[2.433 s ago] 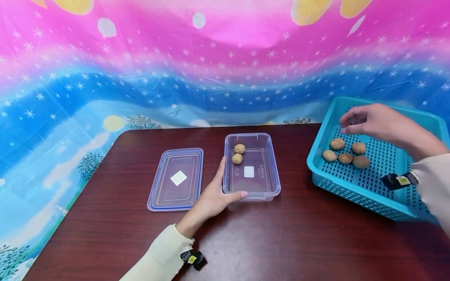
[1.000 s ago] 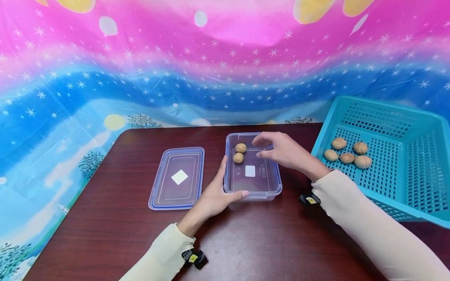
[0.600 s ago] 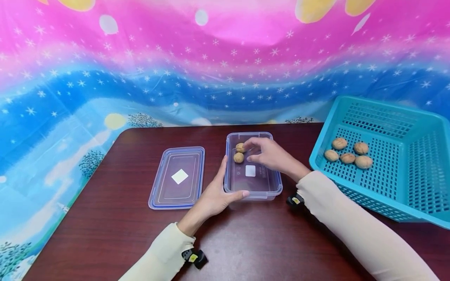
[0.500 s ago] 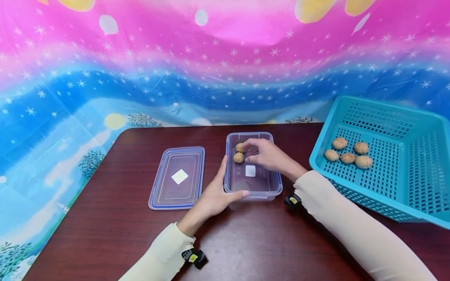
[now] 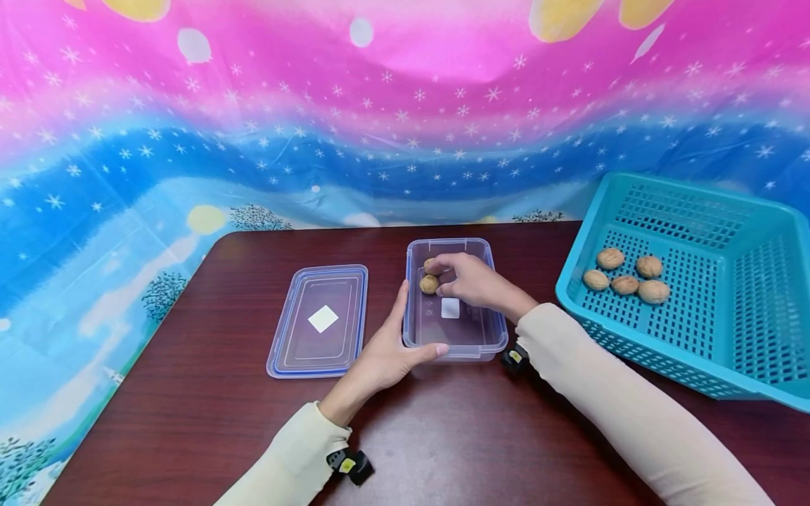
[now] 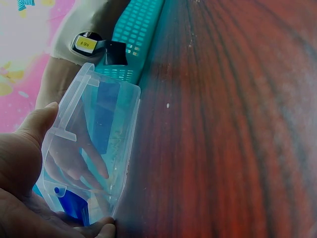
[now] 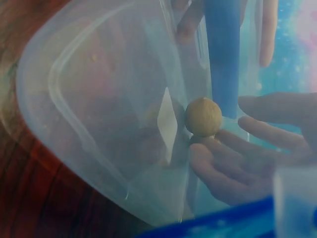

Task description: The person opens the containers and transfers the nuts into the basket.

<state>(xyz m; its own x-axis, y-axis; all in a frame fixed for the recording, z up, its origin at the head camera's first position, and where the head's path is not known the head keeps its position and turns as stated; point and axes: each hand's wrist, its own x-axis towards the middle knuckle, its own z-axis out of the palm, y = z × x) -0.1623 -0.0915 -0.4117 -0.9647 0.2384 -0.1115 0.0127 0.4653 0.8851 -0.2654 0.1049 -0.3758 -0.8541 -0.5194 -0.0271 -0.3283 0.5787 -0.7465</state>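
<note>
My left hand [image 5: 380,358] grips the near left corner of a clear plastic food container [image 5: 455,350], thumb over the near rim and fingers along the left side. Inside it, against the left wall, lie two walnuts. The right hand [image 5: 474,281] reaches into the container with fingers loosely bent and apart. Its fingertips overlap the far walnut [image 5: 428,266], hiding part of it. Its thumb is beside the near walnut [image 5: 428,284]. In the right wrist view one walnut [image 7: 203,117] shows close to the spread fingers; the other is hidden there.
A blue-edged lid [image 5: 297,351] with a white label lies on the dark wooden table [image 5: 443,436], left of the container. At the right stands a turquoise perforated basket [image 5: 639,351] with several walnuts [image 5: 625,284]. A patterned cloth [image 5: 405,140] hangs behind the table.
My right hand has moved left from above the basket into the container, lowering its fingers to the two walnuts. The left hand has kept its hold on the container.
</note>
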